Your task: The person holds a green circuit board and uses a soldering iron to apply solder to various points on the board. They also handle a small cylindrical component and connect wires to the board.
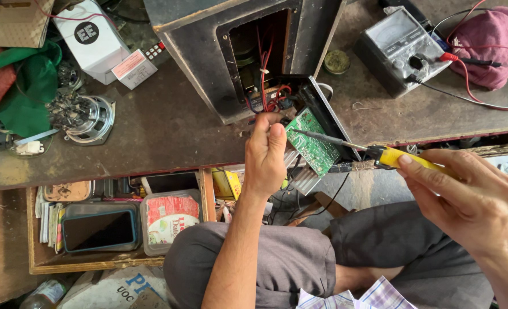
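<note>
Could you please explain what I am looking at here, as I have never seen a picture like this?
This is one picture from a camera worn on a person's head, looking down at their own two bare hands and lap. The left hand is raised at the edge of a green circuit board that hangs out of an open dark speaker cabinet on red wires. The right hand holds a yellow-handled soldering iron with its tip on the board. On the worn workbench lie an analog meter with red and black leads, a loose speaker, a white box and a pink cloth. Below, an open drawer holds small containers.
</note>
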